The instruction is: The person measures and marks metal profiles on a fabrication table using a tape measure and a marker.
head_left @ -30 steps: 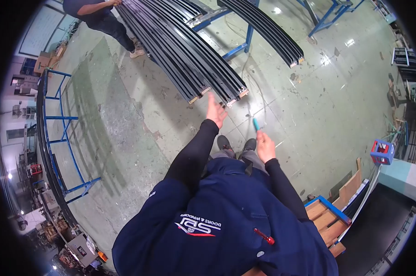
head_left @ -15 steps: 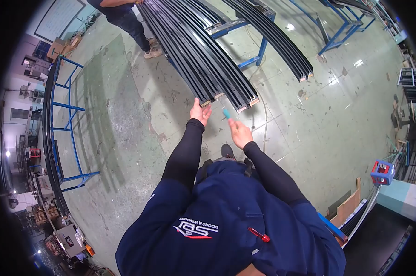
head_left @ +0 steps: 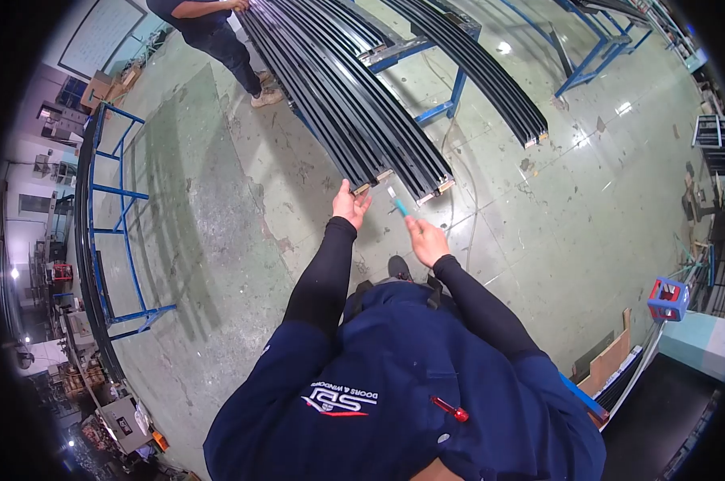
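**Both hands now at the profile ends**

A second ago your left hand (head_left: pixel 351 206) was reaching, fingers spread; it now sits against the near end of the black profiles (head_left: pixel 338 88). I can't tell if it grips them. Your right hand (head_left: pixel 427 241), clenched on the teal-handled tool (head_left: pixel 398 206), has come up beside it. By my reading, the approach is done.

The tool's long axis runs from your fist up and leftward, tip just short of the profile ends. The profiles run lengthwise away from you over the blue trestle (head_left: pixel 450 100).

One view only: head-worn, wide fisheye, aimed steeply down over own chest (head_left: pixel 394 377); black bars (head_left: pixel 354 104) close ahead, floor (head_left: pixel 218 200) around.
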